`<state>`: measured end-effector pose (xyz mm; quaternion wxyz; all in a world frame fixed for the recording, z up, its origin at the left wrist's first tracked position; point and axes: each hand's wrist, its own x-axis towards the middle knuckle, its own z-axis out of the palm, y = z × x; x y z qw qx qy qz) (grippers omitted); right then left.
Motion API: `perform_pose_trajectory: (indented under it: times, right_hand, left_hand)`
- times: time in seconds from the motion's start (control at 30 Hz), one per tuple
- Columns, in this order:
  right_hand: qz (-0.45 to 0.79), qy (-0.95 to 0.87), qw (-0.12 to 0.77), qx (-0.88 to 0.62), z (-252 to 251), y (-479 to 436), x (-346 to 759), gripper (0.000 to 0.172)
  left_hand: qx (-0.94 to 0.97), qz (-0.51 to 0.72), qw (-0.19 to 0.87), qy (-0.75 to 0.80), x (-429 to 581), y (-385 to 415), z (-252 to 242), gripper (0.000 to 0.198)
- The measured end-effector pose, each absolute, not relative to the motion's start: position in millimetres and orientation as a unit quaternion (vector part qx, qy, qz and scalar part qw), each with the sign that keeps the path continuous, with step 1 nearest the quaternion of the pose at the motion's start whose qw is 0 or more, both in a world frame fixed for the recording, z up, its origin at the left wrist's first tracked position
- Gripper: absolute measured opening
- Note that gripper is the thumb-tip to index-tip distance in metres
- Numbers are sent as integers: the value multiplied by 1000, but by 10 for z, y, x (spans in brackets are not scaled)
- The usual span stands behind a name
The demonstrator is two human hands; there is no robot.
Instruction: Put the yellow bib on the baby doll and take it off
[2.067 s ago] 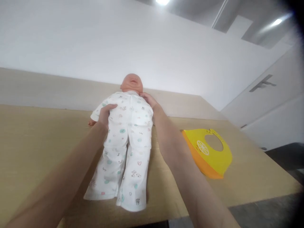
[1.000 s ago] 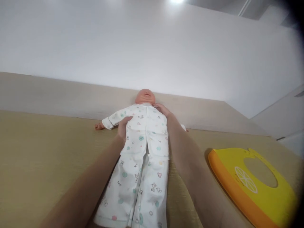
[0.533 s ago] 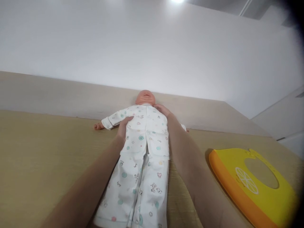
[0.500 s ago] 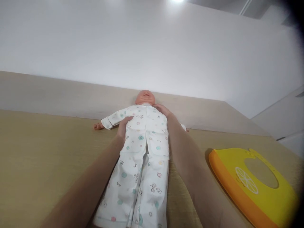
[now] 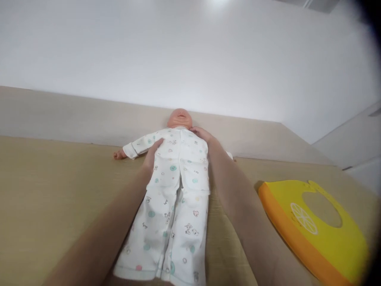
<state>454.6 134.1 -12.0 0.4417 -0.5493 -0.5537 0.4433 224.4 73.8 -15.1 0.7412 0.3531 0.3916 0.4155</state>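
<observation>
A baby doll [image 5: 174, 174] in a white printed sleepsuit lies on its back on the wooden table [image 5: 53, 190], head toward the far wall. My left hand [image 5: 151, 155] grips the doll's side under its outstretched arm, thumb over the chest. My right hand [image 5: 201, 134] holds the doll's other shoulder beside the neck, fingers curled onto the cloth. Both forearms run along the doll's legs.
A yellow and orange silicone bib [image 5: 312, 222] lies flat on the table to the right of the doll. A low beige backboard [image 5: 74, 119] and a white wall stand behind the doll's head. White cabinets are at the far right.
Since two seconds ago the doll lies flatter and its arm is spread out to the left. In the last half second only the view has shifted slightly; my hands keep their hold.
</observation>
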Motion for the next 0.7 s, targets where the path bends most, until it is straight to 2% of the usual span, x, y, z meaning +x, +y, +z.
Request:
perform_pose_trajectory:
  times: [0.1,0.2,0.37,0.5,0.6,0.7]
  right_hand:
    - [451,-545,424,-566,-123,1255,4604,24]
    - [402,-550,413,-605,-152,1159,4663,25]
    - [137,-629,412,-645,-302,832,4678,39]
    - [-75,-651,341,-674,-434,307,4586,31]
    - [-54,-653,257,-710,-480,-78,4503,22]
    - [-8,-681,190,-707,-504,-301,4460,20]
  left_hand:
    - [367,465,696,406,2258,784,-196,45]
    - [377,484,669,418,2266,794,-196,40]
    - [369,449,704,408,2231,752,-172,32]
    - [373,412,726,405,2149,613,-186,31]
    - [382,414,712,419,2061,464,-197,29]
    - [404,400,696,440,1977,328,-203,24]
